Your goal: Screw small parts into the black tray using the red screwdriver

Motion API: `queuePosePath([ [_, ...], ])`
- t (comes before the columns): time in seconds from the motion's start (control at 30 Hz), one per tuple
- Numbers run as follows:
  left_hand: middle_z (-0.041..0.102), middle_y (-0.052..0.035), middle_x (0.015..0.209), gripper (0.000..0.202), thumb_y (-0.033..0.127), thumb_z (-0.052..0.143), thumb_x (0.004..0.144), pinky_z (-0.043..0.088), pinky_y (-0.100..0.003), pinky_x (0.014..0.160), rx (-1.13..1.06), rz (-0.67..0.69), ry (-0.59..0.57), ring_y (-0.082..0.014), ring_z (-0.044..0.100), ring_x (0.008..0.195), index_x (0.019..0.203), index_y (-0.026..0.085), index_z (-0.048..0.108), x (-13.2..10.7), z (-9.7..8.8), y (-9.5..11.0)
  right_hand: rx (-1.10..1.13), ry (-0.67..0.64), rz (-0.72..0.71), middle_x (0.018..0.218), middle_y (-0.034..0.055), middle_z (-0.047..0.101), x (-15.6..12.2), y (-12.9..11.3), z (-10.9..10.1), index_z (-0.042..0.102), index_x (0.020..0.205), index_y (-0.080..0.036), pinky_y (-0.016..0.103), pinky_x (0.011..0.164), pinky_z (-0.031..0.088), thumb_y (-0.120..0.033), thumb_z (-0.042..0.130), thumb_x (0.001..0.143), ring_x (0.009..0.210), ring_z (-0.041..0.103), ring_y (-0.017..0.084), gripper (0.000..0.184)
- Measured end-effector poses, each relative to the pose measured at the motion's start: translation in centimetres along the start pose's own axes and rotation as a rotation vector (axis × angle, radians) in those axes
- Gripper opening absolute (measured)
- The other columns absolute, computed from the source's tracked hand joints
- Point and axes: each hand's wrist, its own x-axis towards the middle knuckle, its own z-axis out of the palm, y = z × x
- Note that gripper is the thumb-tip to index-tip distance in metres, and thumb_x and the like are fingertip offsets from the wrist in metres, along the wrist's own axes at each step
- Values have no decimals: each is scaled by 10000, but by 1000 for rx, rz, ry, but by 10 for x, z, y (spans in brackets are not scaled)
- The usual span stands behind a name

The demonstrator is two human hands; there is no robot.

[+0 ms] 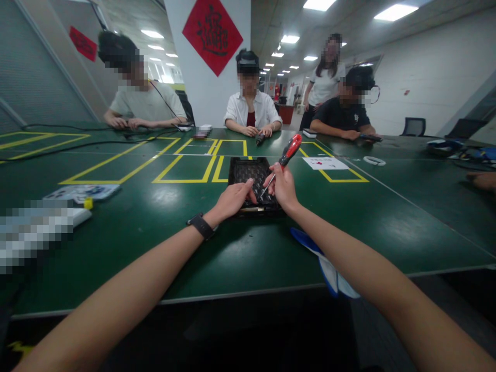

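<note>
A black flat device (248, 173) lies on the green table (163, 227) in front of me. My right hand (282, 187) is closed round a screwdriver with a red and black handle (290, 150); its thin shaft slants down to the near edge of the device. My left hand (232, 199), with a black watch on the wrist, rests on the near left edge of the device, fingers curled against it beside the screwdriver tip.
Yellow tape rectangles (186, 168) mark the table. A white card (324, 163) lies to the right, a blue and white object (329, 268) under my right forearm, papers (81, 192) to the left. Several people sit or stand across the table.
</note>
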Motion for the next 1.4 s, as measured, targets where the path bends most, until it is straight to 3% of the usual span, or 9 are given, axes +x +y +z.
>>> queuePosePath([
  [0.27, 681, -47, 786, 691, 572, 168, 892, 423, -265, 724, -9, -28, 22, -163, 581, 741, 741, 164, 704, -1, 1, -1, -10, 6, 0, 493, -58, 555, 1, 0, 0, 443, 902, -191, 157, 324, 304, -612, 359, 837, 310, 416, 50, 435],
  [0.53, 650, -40, 824, 507, 520, 348, 864, 407, -267, 720, 143, 6, -22, -169, 564, 764, 767, 194, 725, 0, 0, -2, -15, 18, 11, 504, -61, 558, 1, 1, 0, 446, 914, -192, 153, 336, 305, -602, 387, 831, 316, 407, 43, 422],
  [0.9, 650, -27, 836, 470, 476, 357, 864, 420, -271, 766, 123, 4, -13, -164, 569, 784, 771, 204, 729, 1, 0, -3, -9, 15, -2, 506, -56, 559, 1, 2, 0, 447, 913, -190, 156, 339, 307, -613, 348, 839, 318, 409, 45, 441],
  [1.13, 673, -16, 898, 215, 293, 534, 755, 454, -258, 790, 87, 39, -100, -157, 593, 819, 819, 210, 722, 6, 1, -13, -15, 21, -1, 505, -60, 562, 1, 2, -1, 445, 905, -197, 156, 335, 300, -594, 382, 838, 316, 408, 45, 408],
  [1.4, 678, -37, 885, 198, 312, 627, 709, 461, -274, 813, 87, 127, -171, -166, 597, 834, 839, 193, 718, 6, -5, -11, -17, 24, 9, 502, -56, 561, 1, 2, -1, 444, 906, -193, 158, 330, 297, -623, 347, 833, 310, 401, 44, 447],
])
